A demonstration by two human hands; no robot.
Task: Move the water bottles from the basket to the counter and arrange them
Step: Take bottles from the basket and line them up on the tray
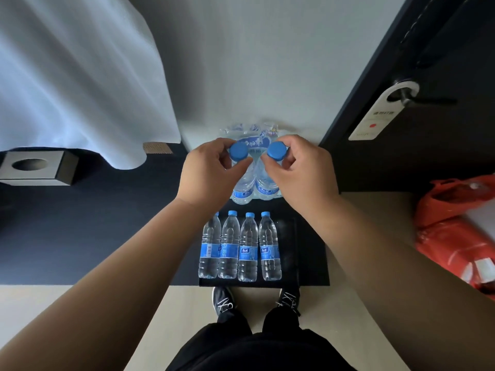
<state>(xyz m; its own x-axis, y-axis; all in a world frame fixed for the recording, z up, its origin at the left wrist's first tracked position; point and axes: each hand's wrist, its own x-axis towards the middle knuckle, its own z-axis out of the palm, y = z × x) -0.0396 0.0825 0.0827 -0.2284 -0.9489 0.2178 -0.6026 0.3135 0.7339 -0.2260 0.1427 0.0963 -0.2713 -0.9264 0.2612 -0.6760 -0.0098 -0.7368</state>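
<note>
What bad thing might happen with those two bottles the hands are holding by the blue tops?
The left hand and right hand each pinch a bottle only by its cap, so one might slip and drop. A falling bottle could topple the four bottles standing close together in a row on the black tray.

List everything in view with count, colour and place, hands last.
standing bottles: four, clear with blue caps and labels, in a row on the black tray
held bottles: two, clear with blue caps, above the tray, one in each hand
black tray: one, at the counter's near edge
plastic wrap: clear, crumpled against the wall
tissue box: one, grey, far left
red bag: one, on the right
door hanger: one, white, on the handle
shoes: two, black, on the floor
left hand: grips one cap
right hand: grips the other cap
</note>
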